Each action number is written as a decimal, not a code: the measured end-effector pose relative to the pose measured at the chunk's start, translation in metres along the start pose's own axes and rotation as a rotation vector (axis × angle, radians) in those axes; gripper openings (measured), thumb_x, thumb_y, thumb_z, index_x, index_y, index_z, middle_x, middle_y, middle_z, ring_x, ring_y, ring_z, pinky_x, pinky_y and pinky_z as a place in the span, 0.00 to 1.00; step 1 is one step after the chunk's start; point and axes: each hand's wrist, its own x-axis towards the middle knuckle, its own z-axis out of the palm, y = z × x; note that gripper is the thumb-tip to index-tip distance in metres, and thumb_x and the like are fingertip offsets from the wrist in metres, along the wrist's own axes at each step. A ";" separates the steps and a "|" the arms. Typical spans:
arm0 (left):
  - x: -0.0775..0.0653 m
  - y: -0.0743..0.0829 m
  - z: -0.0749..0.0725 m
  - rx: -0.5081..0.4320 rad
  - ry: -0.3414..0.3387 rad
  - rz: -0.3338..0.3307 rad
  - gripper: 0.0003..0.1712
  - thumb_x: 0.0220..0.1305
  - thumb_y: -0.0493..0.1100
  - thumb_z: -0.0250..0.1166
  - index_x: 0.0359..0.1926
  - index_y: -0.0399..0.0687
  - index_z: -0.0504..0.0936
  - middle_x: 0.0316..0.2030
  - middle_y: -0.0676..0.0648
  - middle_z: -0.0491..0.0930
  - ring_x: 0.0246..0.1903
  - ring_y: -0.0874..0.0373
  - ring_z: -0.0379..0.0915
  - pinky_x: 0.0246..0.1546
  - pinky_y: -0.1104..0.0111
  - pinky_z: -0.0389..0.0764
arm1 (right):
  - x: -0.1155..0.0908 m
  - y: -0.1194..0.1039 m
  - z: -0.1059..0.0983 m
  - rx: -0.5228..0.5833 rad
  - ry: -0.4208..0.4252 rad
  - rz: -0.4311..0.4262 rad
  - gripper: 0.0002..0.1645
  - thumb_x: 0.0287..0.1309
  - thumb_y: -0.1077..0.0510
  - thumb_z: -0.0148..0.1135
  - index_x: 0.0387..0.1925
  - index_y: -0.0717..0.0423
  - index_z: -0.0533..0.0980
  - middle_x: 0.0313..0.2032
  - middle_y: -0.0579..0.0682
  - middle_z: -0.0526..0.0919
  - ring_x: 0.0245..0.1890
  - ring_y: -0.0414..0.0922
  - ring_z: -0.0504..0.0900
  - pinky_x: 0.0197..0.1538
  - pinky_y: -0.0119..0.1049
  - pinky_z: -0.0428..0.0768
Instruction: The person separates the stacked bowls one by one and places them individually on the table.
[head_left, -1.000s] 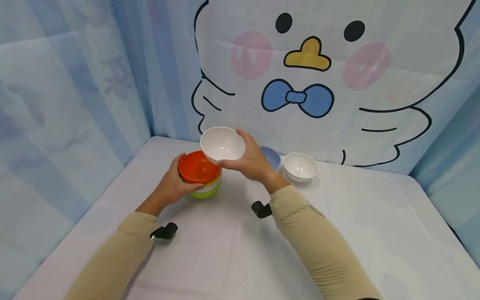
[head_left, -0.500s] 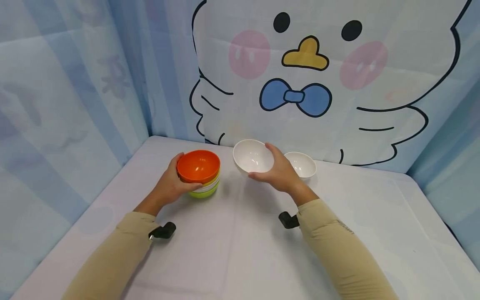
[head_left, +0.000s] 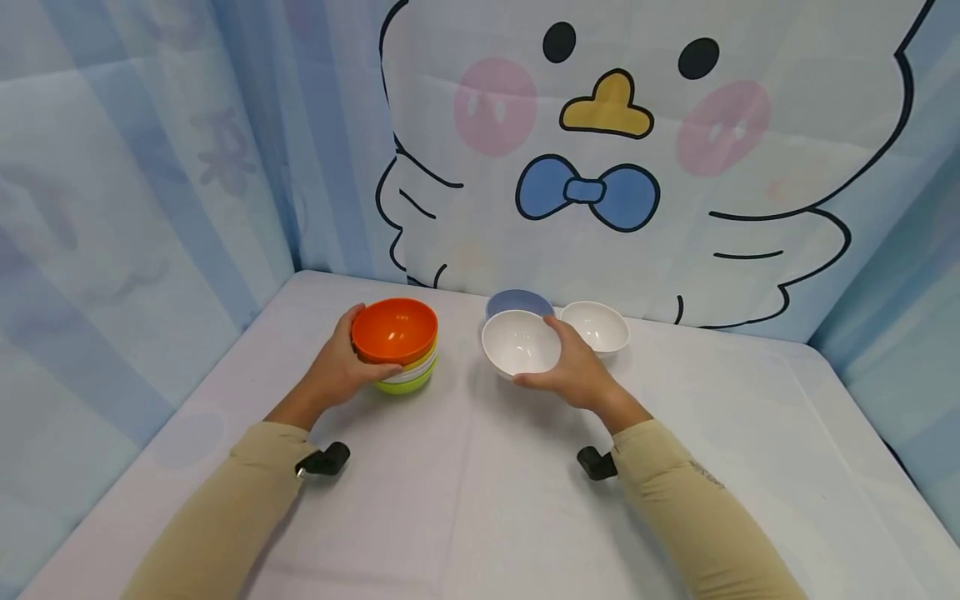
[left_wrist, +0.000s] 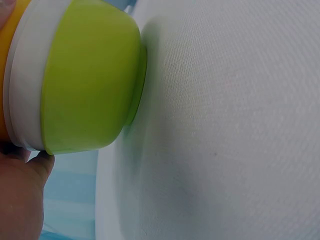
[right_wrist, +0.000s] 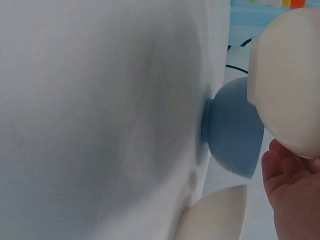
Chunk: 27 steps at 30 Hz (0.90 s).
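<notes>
In the head view my left hand (head_left: 337,368) grips a stack of bowls, thumb along the near side. The orange bowl (head_left: 395,330) is uppermost, a yellow and a white layer show beneath it, and the green bowl (left_wrist: 92,75) is lowest, its foot by the tabletop. My right hand (head_left: 576,368) holds a white bowl (head_left: 519,343) by its right side, slightly tilted with the inside facing me. The right wrist view shows that bowl raised off the table. Behind it stands a blue bowl (head_left: 520,300), partly hidden.
Another white bowl (head_left: 596,327) stands to the right of the blue one, near the back edge of the white-covered table (head_left: 465,517). A curtain (head_left: 600,258) with a cartoon bird hangs right behind the table, and blue curtains (head_left: 135,208) flank it.
My right hand has carried the white bowl away from beside the orange bowl, rightward and lower, to in front of the blue bowl. The left hand stays on the stack.
</notes>
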 end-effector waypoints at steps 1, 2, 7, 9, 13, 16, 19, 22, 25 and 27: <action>0.000 0.000 0.000 0.001 0.001 -0.002 0.67 0.54 0.44 0.78 0.79 0.40 0.38 0.74 0.35 0.53 0.70 0.37 0.53 0.63 0.44 0.67 | -0.001 0.002 0.001 -0.007 -0.005 -0.001 0.69 0.43 0.42 0.80 0.77 0.62 0.50 0.74 0.63 0.55 0.68 0.62 0.62 0.66 0.62 0.65; 0.000 0.000 0.000 0.002 0.001 -0.003 0.67 0.54 0.44 0.78 0.79 0.40 0.38 0.74 0.35 0.53 0.70 0.37 0.53 0.63 0.44 0.67 | -0.002 0.003 0.002 -0.012 -0.009 -0.004 0.69 0.42 0.42 0.80 0.76 0.62 0.51 0.74 0.63 0.56 0.68 0.61 0.62 0.67 0.61 0.65; 0.000 0.000 0.000 0.003 0.001 -0.006 0.67 0.54 0.43 0.78 0.79 0.40 0.38 0.74 0.35 0.53 0.70 0.37 0.53 0.63 0.44 0.67 | -0.006 0.008 0.005 -0.032 -0.016 -0.042 0.67 0.40 0.44 0.81 0.74 0.67 0.54 0.71 0.65 0.60 0.66 0.61 0.66 0.67 0.58 0.66; 0.001 0.000 0.000 0.004 0.004 -0.007 0.66 0.54 0.43 0.78 0.79 0.41 0.38 0.74 0.35 0.53 0.70 0.37 0.53 0.63 0.44 0.67 | -0.008 0.009 0.006 -0.038 -0.019 -0.059 0.67 0.40 0.45 0.81 0.73 0.69 0.55 0.70 0.66 0.62 0.64 0.61 0.67 0.66 0.57 0.67; 0.001 -0.001 0.000 0.007 0.006 -0.008 0.66 0.53 0.43 0.78 0.79 0.41 0.39 0.74 0.36 0.54 0.70 0.38 0.53 0.63 0.44 0.67 | -0.010 0.012 0.008 -0.052 -0.030 -0.068 0.66 0.39 0.45 0.81 0.72 0.70 0.57 0.68 0.68 0.64 0.62 0.61 0.69 0.65 0.56 0.67; 0.001 -0.002 0.000 0.006 0.004 -0.005 0.66 0.53 0.43 0.78 0.79 0.41 0.39 0.74 0.36 0.54 0.70 0.38 0.53 0.63 0.44 0.67 | -0.010 0.014 0.009 -0.057 -0.045 -0.067 0.66 0.38 0.45 0.81 0.72 0.70 0.57 0.67 0.67 0.65 0.62 0.61 0.70 0.65 0.56 0.67; 0.001 -0.002 -0.001 0.004 0.002 -0.002 0.66 0.53 0.43 0.78 0.79 0.41 0.39 0.74 0.36 0.54 0.70 0.38 0.53 0.64 0.44 0.67 | -0.010 0.016 0.011 -0.057 -0.062 -0.061 0.67 0.39 0.45 0.82 0.73 0.69 0.56 0.69 0.67 0.64 0.63 0.60 0.69 0.66 0.56 0.66; 0.001 -0.002 -0.001 0.001 0.000 0.001 0.66 0.54 0.42 0.78 0.79 0.41 0.38 0.74 0.36 0.53 0.70 0.38 0.53 0.64 0.44 0.67 | -0.010 0.017 0.012 -0.056 -0.072 -0.051 0.68 0.38 0.45 0.82 0.73 0.69 0.56 0.69 0.66 0.63 0.64 0.60 0.68 0.67 0.56 0.65; 0.000 -0.002 0.000 -0.002 -0.004 0.004 0.66 0.54 0.42 0.78 0.79 0.41 0.38 0.74 0.35 0.53 0.70 0.37 0.53 0.64 0.44 0.67 | -0.009 0.018 0.013 -0.059 -0.077 -0.047 0.68 0.38 0.44 0.82 0.73 0.69 0.55 0.69 0.67 0.63 0.64 0.60 0.67 0.67 0.56 0.65; 0.000 -0.001 0.000 -0.003 -0.003 0.004 0.66 0.54 0.42 0.78 0.79 0.41 0.38 0.74 0.35 0.53 0.70 0.37 0.53 0.64 0.44 0.67 | -0.009 0.019 0.013 -0.058 -0.078 -0.043 0.68 0.38 0.44 0.82 0.73 0.69 0.55 0.69 0.67 0.63 0.64 0.60 0.68 0.67 0.56 0.65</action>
